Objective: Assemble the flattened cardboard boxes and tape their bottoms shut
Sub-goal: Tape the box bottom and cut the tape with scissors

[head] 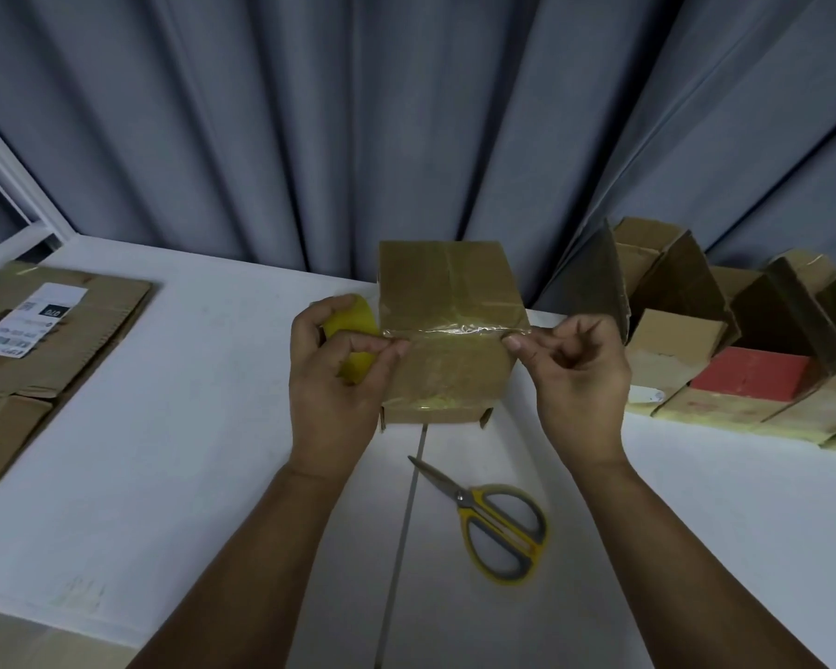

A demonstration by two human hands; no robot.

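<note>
A small brown cardboard box (447, 292) stands bottom-up in the middle of the white table (165, 451), with older tape on its flaps. A strip of clear tape (454, 330) is stretched across it from left to right. My left hand (339, 374) grips a yellow tape roll (351, 325) at the box's left edge and pinches the strip there. At the box's right edge, my right hand (575, 379) pinches the strip's free end.
Yellow-handled scissors (493, 523) lie on the table in front of the box. Flattened cardboard boxes (44, 340) are stacked at the left. Several assembled boxes (744, 340) with open flaps stand at the right. A grey curtain (406, 113) hangs behind the table.
</note>
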